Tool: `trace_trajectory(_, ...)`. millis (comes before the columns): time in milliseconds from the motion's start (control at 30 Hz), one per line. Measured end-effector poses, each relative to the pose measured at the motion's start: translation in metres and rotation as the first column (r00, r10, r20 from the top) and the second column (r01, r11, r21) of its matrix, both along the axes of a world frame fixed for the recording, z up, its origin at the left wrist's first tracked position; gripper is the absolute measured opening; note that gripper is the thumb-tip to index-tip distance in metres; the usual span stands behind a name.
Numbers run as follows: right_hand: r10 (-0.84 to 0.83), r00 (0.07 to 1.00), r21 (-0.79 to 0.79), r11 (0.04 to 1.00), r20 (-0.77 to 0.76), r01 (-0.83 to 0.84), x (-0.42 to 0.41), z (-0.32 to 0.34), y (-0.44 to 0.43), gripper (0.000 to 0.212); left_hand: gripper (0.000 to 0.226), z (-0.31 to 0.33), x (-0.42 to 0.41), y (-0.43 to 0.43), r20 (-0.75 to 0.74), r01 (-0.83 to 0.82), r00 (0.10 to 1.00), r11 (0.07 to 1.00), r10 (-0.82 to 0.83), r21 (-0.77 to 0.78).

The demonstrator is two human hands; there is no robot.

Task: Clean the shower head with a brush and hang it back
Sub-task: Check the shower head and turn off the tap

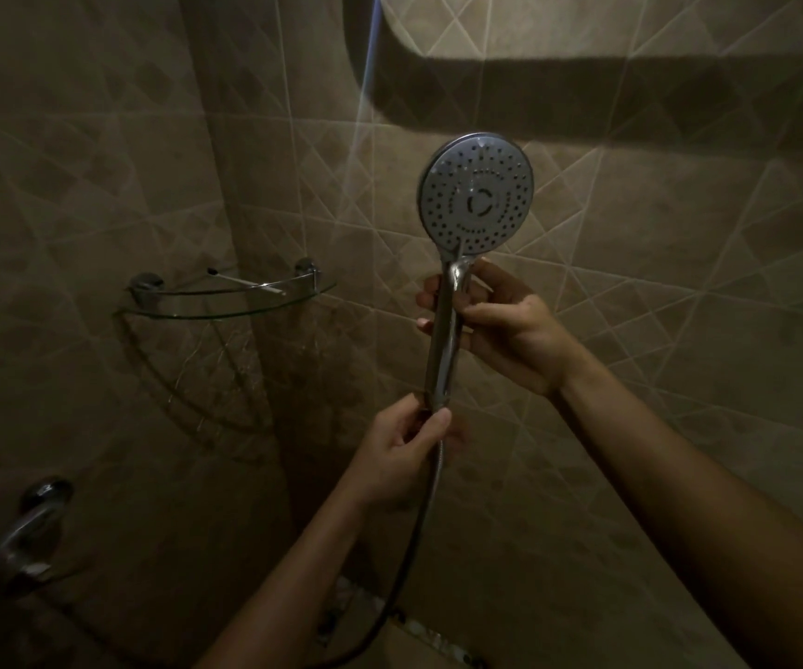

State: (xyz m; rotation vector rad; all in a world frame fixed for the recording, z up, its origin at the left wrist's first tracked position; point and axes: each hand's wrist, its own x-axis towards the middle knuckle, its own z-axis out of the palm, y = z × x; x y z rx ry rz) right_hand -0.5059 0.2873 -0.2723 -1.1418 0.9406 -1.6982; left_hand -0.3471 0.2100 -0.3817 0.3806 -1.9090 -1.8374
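A chrome shower head (476, 198) stands upright in front of the tiled wall, its round nozzle face turned toward me. My right hand (498, 321) is wrapped around the upper part of the chrome handle. Lower down, my left hand (404, 451) pinches the handle's bottom end, where the metal hose (406, 562) joins it. From there the hose curves down to the lower left. No brush is in view.
A glass corner shelf (225, 301) with a chrome rail sits on the wall to the left. A chrome tap fitting (28, 523) sticks out at the lower left. Brown diamond-pattern tiles cover both walls, and the room is dim.
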Motion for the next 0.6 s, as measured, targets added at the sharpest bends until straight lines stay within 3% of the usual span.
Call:
trace_trajectory(300, -0.186, 0.956, 0.097, 0.972, -0.225, 0.212, 0.004, 0.004, 0.008, 0.053, 0.015, -0.007, -0.001, 0.010, -0.028, -0.114, 0.993, 0.980, 0.111, -0.165)
trace_trajectory(500, -0.286, 0.805, 0.076, 0.923, -0.520, 0.377, 0.010, 0.000, 0.014, 0.042, 0.014, -0.010, 0.001, 0.011, -0.008, -0.105, 0.994, 0.972, 0.106, -0.211)
trace_trajectory(600, -0.221, 0.867, 0.121, 0.945, -0.447, 0.303, 0.007, -0.004, 0.017, 0.045, 0.014, -0.009, 0.000, 0.012, -0.019, -0.115, 0.993, 0.975, 0.114, -0.191)
